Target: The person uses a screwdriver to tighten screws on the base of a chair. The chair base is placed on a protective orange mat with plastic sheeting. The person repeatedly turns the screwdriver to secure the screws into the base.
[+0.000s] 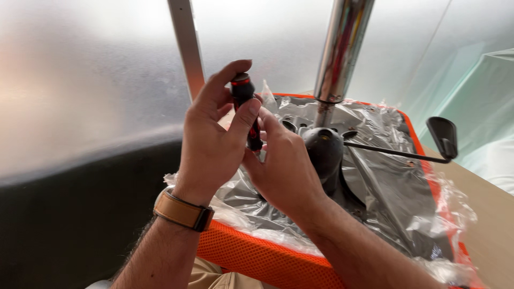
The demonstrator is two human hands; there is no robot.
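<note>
both hands' fingers (243, 115) around upright black-red screwdriver handle (245, 107)

A makeshift workroom, perhaps a home being fitted out: clear plastic sheeting (80, 69) is hanging across the far side, and an upturned orange chair seat (257, 257), plastic wrap (385, 176) covering it, is lying near with its chrome post (342, 48) pointing up.

We get soft daylight pouring through the frosted plastic sheeting (96, 64) behind, pretty washed out upper left. The chrome column (342, 48) throws streaky reflections, and the clear wrap (385, 176) glints. Lower left goes dark. Background's hazy, hands sharp, edges slightly stretched.
</note>
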